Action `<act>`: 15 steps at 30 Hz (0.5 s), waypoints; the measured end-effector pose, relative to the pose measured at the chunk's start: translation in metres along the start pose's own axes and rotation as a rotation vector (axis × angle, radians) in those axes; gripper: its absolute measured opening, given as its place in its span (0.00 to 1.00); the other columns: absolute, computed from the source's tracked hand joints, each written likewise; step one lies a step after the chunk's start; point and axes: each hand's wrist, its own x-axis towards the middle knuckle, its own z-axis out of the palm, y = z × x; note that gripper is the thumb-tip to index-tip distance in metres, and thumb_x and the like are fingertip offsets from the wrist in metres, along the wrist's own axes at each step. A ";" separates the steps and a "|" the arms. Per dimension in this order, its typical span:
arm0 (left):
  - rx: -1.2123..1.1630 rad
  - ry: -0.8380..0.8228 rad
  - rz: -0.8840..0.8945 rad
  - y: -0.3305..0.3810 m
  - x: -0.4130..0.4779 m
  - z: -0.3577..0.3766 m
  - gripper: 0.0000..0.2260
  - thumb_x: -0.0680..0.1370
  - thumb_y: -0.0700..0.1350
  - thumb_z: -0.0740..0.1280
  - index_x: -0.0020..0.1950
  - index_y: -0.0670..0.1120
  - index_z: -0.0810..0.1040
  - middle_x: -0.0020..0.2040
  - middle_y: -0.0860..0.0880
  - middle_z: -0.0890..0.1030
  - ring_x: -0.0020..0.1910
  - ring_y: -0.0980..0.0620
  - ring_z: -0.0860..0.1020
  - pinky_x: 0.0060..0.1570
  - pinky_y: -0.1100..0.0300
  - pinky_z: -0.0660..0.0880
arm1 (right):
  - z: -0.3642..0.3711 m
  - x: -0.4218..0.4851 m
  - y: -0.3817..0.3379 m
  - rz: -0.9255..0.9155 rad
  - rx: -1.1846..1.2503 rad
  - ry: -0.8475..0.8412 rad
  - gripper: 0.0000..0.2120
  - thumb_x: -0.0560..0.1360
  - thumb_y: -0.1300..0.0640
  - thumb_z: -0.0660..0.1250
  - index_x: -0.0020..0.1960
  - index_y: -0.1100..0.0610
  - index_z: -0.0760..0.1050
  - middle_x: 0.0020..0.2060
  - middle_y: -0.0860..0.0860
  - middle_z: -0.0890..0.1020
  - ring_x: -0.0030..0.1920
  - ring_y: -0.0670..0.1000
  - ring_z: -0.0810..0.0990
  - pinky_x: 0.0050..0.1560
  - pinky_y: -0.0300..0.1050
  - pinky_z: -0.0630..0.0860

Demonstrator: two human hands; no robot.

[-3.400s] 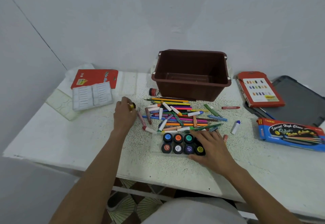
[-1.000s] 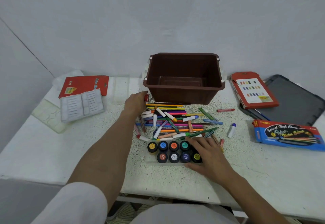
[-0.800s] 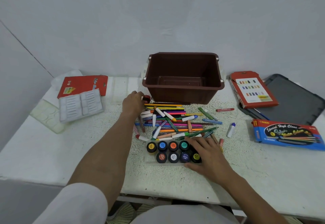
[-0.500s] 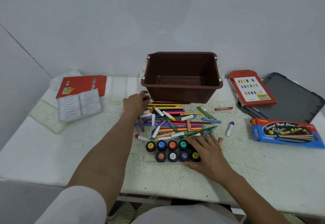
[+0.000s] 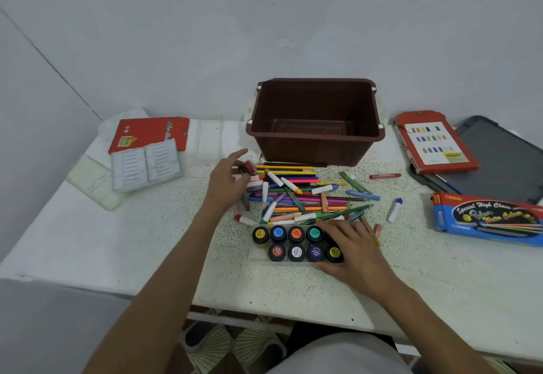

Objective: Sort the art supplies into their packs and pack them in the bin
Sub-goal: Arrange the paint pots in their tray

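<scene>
one red pot [image 5: 249, 167] between left fingers [image 5: 236, 156]

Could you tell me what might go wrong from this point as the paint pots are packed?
1. The left hand seems to pinch the red-lidded pot with fingertips only, so it could slip into the pile of pens and crayons.
2. The clear tray looks thin, and only the right hand steadies it. Pressing the pot into the empty near-left slot might tip the other pots.
</scene>
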 end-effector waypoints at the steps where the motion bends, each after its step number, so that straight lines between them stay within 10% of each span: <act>1: -0.036 -0.011 -0.014 0.004 -0.012 -0.003 0.20 0.77 0.38 0.68 0.68 0.50 0.73 0.56 0.50 0.77 0.54 0.52 0.77 0.52 0.62 0.75 | 0.000 0.000 0.000 0.000 0.004 -0.003 0.38 0.68 0.31 0.64 0.73 0.49 0.67 0.61 0.46 0.76 0.55 0.50 0.69 0.56 0.45 0.69; 15: 0.007 -0.168 0.120 0.001 -0.136 -0.022 0.15 0.73 0.42 0.74 0.57 0.54 0.79 0.53 0.60 0.80 0.52 0.62 0.78 0.51 0.69 0.73 | -0.002 -0.001 0.000 0.026 0.007 -0.027 0.39 0.69 0.35 0.71 0.75 0.50 0.66 0.64 0.47 0.75 0.59 0.52 0.68 0.59 0.47 0.66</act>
